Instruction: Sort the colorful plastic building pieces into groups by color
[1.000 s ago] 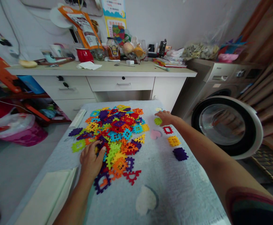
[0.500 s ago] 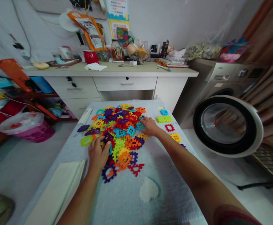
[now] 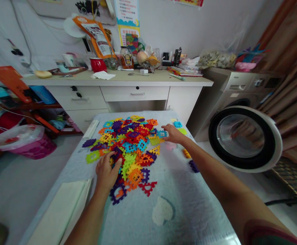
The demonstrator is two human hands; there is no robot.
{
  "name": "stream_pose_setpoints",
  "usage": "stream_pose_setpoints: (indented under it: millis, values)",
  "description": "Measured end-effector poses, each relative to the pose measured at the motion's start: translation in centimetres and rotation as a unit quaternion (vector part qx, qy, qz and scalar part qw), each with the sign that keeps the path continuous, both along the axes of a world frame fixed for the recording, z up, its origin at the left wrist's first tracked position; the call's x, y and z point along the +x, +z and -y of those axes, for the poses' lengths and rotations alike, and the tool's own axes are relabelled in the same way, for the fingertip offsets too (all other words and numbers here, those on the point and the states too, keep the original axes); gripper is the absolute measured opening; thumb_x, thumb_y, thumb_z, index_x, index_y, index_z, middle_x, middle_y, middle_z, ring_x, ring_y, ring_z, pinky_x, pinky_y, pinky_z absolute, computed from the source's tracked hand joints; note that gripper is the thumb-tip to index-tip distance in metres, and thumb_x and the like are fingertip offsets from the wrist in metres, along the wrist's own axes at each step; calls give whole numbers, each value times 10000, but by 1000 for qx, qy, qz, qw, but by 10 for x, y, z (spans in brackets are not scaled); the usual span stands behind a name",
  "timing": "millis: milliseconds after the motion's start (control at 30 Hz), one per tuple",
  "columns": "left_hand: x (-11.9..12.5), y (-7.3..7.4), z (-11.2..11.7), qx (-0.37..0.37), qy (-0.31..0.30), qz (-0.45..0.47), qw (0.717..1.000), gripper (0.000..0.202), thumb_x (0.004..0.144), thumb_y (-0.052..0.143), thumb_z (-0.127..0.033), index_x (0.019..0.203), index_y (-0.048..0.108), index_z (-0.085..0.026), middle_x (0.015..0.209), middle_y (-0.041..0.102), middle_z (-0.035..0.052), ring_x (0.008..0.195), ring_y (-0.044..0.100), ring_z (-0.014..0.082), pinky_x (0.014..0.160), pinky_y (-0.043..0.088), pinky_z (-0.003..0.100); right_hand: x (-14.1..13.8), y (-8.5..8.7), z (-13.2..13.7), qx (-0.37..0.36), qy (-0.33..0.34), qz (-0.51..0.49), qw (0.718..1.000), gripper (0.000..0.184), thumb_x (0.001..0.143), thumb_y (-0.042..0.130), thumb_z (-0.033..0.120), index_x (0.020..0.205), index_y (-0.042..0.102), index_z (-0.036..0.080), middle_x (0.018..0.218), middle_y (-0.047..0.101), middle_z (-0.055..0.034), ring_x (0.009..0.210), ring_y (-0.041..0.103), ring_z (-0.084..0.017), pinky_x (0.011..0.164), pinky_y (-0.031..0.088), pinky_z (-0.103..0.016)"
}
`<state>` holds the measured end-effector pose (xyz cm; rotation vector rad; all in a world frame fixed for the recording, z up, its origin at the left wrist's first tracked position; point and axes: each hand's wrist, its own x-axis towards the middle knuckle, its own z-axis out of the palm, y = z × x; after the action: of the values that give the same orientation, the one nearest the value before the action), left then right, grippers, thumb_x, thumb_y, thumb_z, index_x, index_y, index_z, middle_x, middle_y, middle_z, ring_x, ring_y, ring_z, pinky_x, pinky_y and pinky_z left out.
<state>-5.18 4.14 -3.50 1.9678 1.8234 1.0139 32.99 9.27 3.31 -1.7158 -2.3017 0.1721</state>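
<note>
A heap of colourful plastic interlocking blocks (image 3: 134,134) covers the middle of the cloth-covered table (image 3: 189,204). At the heap's right side, my right hand (image 3: 175,133) pinches a light blue window-shaped block (image 3: 162,133) between thumb and fingers. My left hand (image 3: 107,172) rests at the near left edge of the heap, fingers and thumb apart, touching dark purple blocks and holding none. A red triangular block (image 3: 147,188) and a purple frame-shaped block (image 3: 118,194) lie nearest to me. Along the table's right side are single blocks: blue (image 3: 178,124), lime green (image 3: 182,131) and purple (image 3: 193,166).
A folded pale cloth (image 3: 61,207) lies on the table's left, with a white strip-like object (image 3: 91,129) beyond it. Behind stands a cluttered desk (image 3: 128,81). On the right is a washing machine with its round door (image 3: 245,139) ajar; a pink bin (image 3: 33,146) stands left.
My right hand has moved right, away from the heap, carrying the light blue block. It now covers some of the single blocks on the right. My left hand has barely moved.
</note>
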Motion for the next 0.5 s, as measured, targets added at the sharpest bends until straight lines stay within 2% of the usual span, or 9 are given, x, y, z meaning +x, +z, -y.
stream_pose_setpoints:
  millis: [167,267,367,500]
  values:
    - [0,0,-2,-16,5,-16,1000,499,900,474,-556,1250,585,-218,1292,624,122,1249,551,310,1118,383,520,75,13,-28,-3,-106,13,994,530,811,727,261,1315,639,121,1243,614,-165,1061,634,-256,997,476,-352]
    - [-1,-2,-2,-24,5,-23,999,501,909,472,-558,1264,582,-222,1306,621,120,1248,549,315,1110,387,529,109,12,-43,-23,-178,28,983,539,822,717,245,1342,630,130,1289,593,-164,1030,652,-229,972,488,-305]
    - [-2,-3,-3,-21,3,-21,1000,501,909,470,-569,1257,587,-227,1298,625,116,1243,552,317,1102,396,537,128,4,-56,-59,-211,50,974,555,812,726,229,1354,631,163,1310,593,-147,1052,651,-224,967,493,-295]
    - [-3,-4,-3,-6,-5,-7,1000,480,901,482,-576,1226,600,-244,1287,632,98,1241,560,309,1107,402,531,137,-6,-70,-87,-214,61,971,565,783,745,191,1339,646,160,1324,604,-151,1085,648,-237,958,499,-295]
